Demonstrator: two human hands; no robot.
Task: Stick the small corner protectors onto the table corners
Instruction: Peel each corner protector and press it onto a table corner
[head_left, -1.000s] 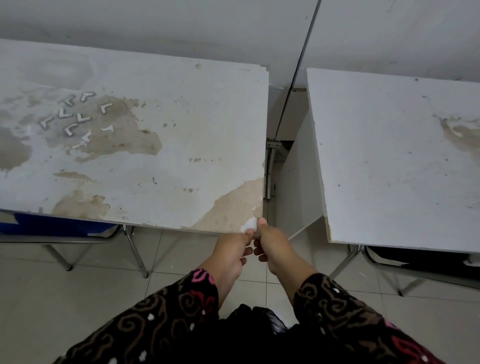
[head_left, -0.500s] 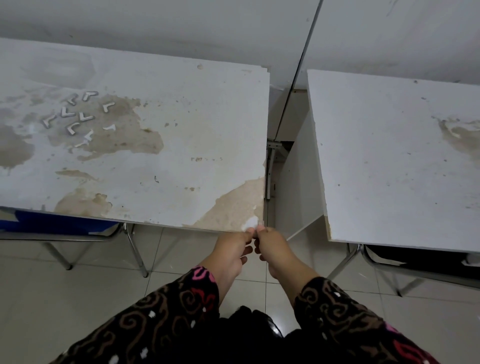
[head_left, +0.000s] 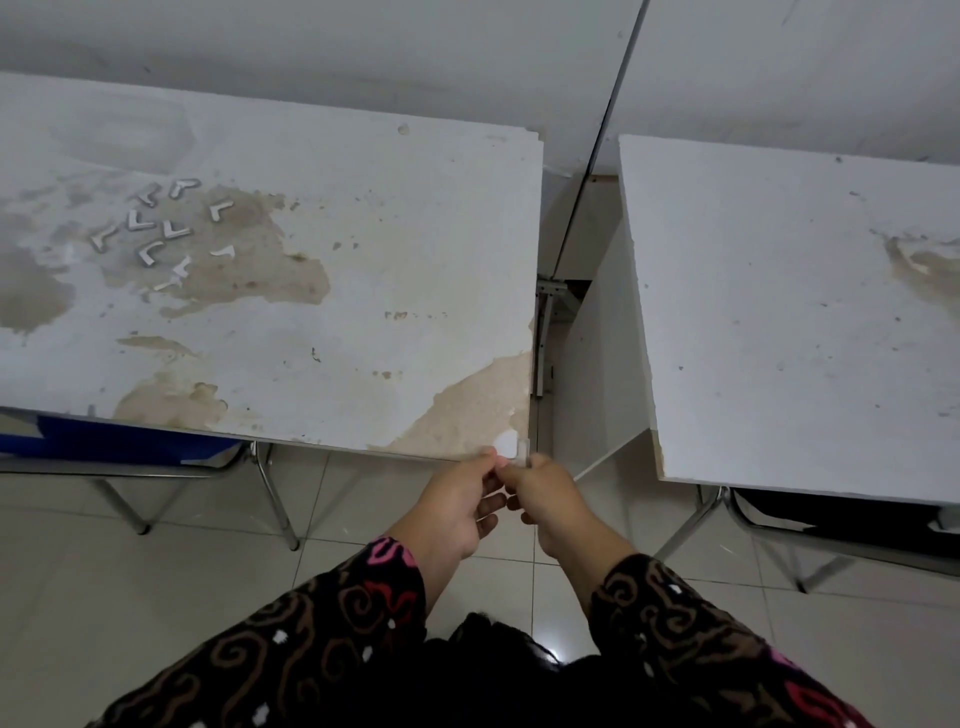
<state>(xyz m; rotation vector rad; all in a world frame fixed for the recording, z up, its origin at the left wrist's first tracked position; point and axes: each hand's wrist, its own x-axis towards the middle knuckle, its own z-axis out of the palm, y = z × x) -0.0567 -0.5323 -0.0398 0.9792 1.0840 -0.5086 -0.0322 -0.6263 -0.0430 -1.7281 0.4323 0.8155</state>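
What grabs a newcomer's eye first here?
The left hand and right hand pinching a small white corner protector at the near right corner of the stained table. Then the loose protectors scattered over a brown stain at its far left, and a cleaner second table across the gap at right.

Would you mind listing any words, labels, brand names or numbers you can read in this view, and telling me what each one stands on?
There is no readable text anywhere in this view.
The stained table and the second table: stains and chips only, no label.
The loose protectors and the corner protector at the near corner: plain, no marking visible.
The sleeves: swirl pattern, not letters.
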